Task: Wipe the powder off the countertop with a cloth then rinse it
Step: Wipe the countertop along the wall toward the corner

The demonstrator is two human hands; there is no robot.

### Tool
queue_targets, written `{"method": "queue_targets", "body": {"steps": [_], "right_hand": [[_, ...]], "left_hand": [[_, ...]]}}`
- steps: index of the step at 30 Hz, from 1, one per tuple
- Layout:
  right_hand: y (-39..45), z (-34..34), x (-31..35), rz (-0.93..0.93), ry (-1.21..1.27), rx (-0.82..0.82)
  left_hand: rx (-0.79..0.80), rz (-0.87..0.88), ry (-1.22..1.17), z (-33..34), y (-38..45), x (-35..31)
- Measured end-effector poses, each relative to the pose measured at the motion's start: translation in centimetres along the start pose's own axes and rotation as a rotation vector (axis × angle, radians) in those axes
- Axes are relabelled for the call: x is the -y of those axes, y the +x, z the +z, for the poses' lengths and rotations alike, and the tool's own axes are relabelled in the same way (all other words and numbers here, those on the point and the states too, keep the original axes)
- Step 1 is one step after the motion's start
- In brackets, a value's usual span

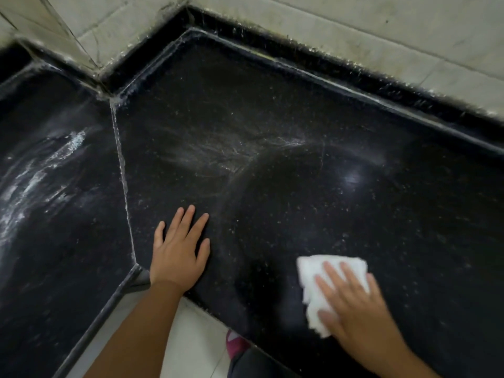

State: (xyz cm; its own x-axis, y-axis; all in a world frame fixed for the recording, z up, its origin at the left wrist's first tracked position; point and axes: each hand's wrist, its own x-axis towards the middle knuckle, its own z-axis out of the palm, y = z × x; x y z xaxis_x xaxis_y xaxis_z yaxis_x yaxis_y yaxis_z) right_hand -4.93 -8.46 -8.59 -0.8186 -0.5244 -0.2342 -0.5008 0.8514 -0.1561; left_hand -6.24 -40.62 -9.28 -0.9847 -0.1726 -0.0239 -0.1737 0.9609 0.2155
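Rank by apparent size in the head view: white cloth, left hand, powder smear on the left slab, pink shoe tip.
1. Powder smear, largest.
2. Left hand and white cloth: too close to rank, the cloth is partly covered by the right hand.
3. Pink shoe tip, smallest.

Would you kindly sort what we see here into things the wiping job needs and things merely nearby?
Job:
white cloth under right hand
powder smears
black countertop
left hand, flat on counter

Nearby:
tiled wall
pink shoe
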Motion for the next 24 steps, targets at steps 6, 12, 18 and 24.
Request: {"method": "queue_targets", "body": {"steps": [6,12,18,24], "right_hand": [[7.8,-4.7,-4.4,0.474,0.056,0.084],[12.5,-3.0,5.0,0.277,-0.051,-0.06],[-0.7,2.2,9.3,-0.01,0.042,0.016],[-4.4,-0.9,0.5,0.566,0.054,-0.027]], "left_hand": [[0.041,-0.033,-0.034,-0.4,-0.1,-0.3],[0.055,-0.037,-0.065,-0.4,-0.2,-0.2],[0.066,-0.026,-0.079,-0.7,-0.1,-0.4],[0.112,-0.031,-0.049,-1.2,-0.2,-0.8]]}}
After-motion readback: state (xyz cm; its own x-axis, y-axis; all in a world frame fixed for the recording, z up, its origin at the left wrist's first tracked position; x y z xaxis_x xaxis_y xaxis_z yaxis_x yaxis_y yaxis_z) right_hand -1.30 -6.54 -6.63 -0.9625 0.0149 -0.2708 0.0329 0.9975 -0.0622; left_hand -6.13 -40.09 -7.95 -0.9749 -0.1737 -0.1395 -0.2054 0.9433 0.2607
